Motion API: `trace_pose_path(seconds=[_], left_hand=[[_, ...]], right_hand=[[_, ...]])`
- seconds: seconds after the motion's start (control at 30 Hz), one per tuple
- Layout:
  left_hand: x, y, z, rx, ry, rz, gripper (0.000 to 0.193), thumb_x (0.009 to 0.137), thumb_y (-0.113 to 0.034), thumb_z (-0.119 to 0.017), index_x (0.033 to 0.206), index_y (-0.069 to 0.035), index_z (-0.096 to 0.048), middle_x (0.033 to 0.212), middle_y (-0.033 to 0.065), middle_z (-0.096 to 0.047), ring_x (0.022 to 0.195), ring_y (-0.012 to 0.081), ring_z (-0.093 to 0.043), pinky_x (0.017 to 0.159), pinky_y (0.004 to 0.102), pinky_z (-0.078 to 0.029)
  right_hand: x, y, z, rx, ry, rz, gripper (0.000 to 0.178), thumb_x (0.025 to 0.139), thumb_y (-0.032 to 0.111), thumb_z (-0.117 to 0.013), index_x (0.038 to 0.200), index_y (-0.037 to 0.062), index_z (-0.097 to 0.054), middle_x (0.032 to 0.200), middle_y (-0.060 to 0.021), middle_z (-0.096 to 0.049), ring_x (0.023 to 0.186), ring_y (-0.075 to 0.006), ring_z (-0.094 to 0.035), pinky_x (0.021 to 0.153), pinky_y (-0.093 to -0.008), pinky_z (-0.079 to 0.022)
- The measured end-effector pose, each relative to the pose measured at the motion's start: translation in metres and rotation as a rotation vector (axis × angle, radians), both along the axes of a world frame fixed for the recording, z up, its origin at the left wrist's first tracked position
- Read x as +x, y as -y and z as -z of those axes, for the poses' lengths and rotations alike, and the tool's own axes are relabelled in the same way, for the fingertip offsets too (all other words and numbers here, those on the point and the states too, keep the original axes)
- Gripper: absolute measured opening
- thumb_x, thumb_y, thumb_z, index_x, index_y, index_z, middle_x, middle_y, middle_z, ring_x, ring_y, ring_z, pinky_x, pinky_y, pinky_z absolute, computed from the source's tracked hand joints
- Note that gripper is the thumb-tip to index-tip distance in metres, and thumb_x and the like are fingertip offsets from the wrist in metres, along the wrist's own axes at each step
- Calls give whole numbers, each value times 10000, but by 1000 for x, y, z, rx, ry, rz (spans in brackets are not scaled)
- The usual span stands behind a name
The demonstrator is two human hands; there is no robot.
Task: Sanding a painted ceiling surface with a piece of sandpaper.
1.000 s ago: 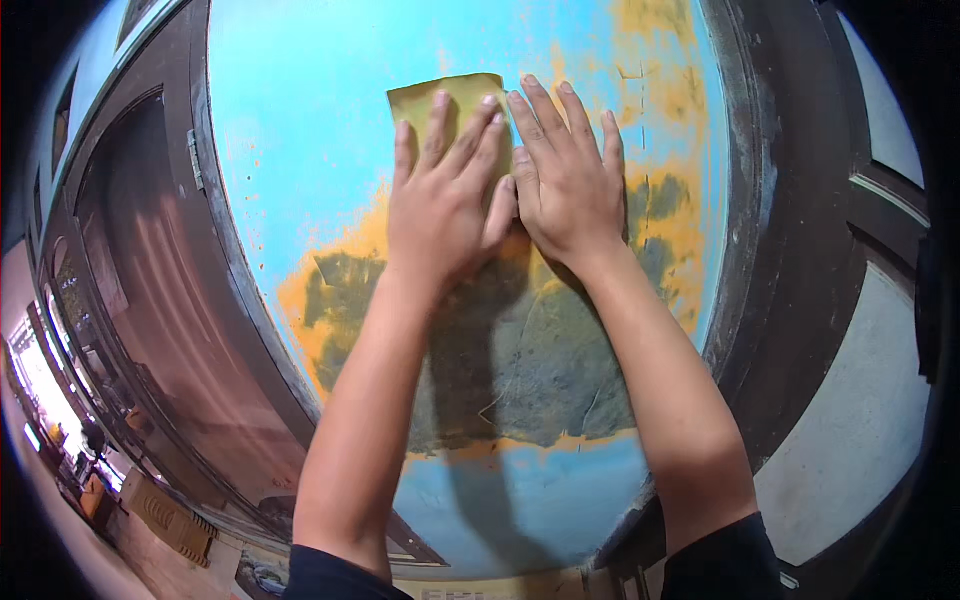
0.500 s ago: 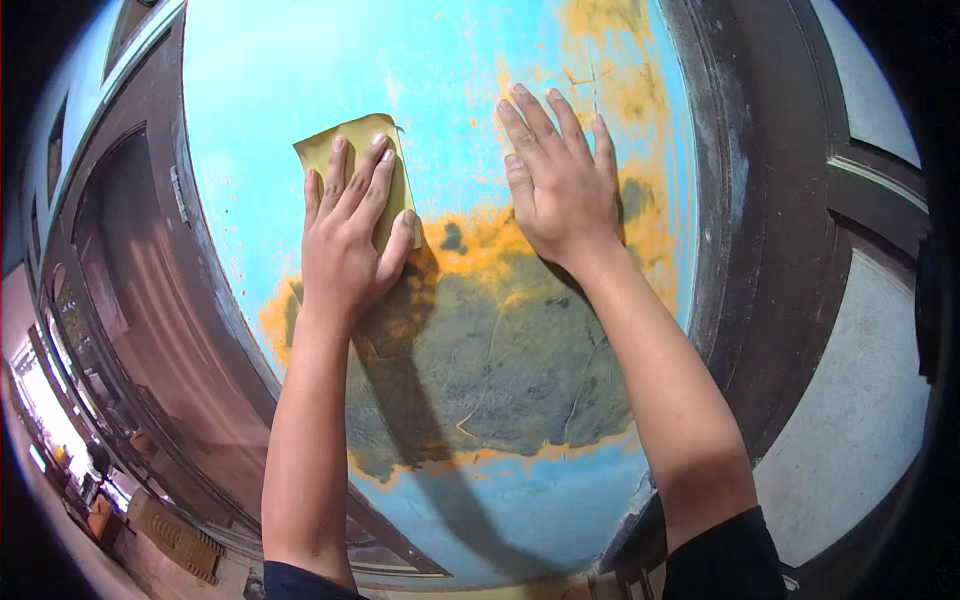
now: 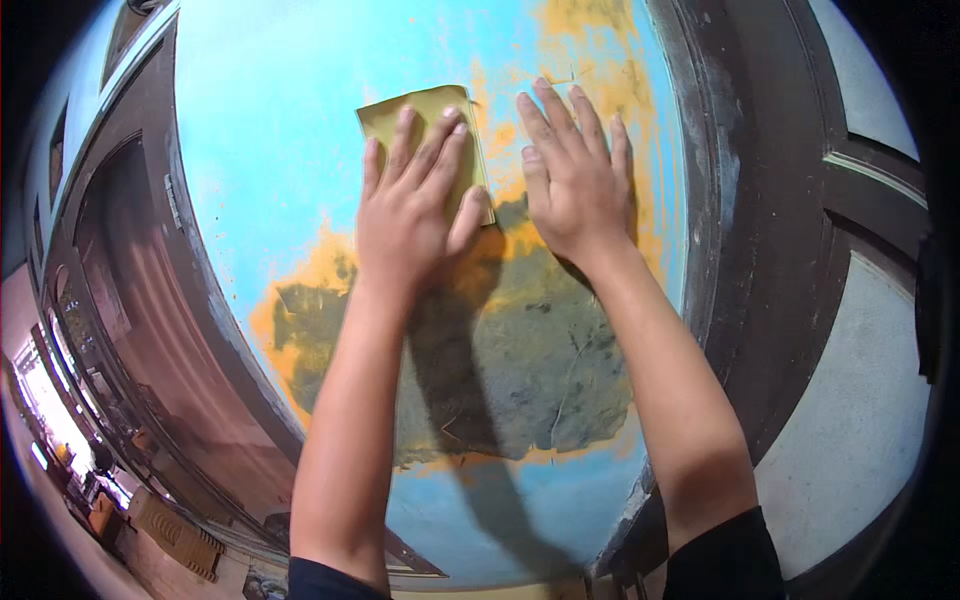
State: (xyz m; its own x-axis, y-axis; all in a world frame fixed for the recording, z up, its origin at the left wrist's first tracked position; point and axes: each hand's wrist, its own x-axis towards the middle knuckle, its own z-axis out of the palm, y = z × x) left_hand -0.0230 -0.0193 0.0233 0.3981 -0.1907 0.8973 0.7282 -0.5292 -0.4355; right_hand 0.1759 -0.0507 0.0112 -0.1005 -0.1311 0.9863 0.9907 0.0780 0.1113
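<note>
My left hand (image 3: 408, 215) presses a yellowish sheet of sandpaper (image 3: 430, 108) flat against the turquoise wall (image 3: 280, 110), its fingers spread over the sheet and the thumb near the sheet's right edge. To the right, my right hand (image 3: 580, 195) rests palm-down on the wall with its fingers stretched out and holds nothing. Below both hands is a large worn grey patch (image 3: 530, 350), ringed with orange where the turquoise paint is gone. More orange shows near the upper right of the wall.
On the left stands a brown-framed door (image 3: 150, 290) with a curtain-like surface behind its panel. A dark wooden frame (image 3: 735, 250) with pale panels borders the right side. At the lower left, a brown slatted piece (image 3: 175, 530) lies near a bright opening.
My left hand has slid the sandpaper to the right and slightly upward, closer to my right hand. My right hand has shifted only slightly.
</note>
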Motion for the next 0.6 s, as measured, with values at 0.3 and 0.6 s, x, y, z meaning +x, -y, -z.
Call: trace_pose_path(seconds=[0.3,0.6], left_hand=[[-52,0,-2,-58,4,-69,562,1002,-277,-562,1528,-85,-522,1631,55,-449,1583,319,-249,1265,557,-161],[55,0,-12,97,40,47,545,945,-333,-611,1435,-94,-605,1569,33,-524,1528,346,-358,1230,609,-225]], right_hand=[[41,7,3,-32,-6,9,498,1054,315,-451,1545,243,-501,1640,12,-407,1526,-287,-328,1256,-600,-163],[39,8,4,-25,16,38,513,1029,317,-486,1529,210,-509,1618,-9,-434,1502,-282,-364,1236,-595,-199]])
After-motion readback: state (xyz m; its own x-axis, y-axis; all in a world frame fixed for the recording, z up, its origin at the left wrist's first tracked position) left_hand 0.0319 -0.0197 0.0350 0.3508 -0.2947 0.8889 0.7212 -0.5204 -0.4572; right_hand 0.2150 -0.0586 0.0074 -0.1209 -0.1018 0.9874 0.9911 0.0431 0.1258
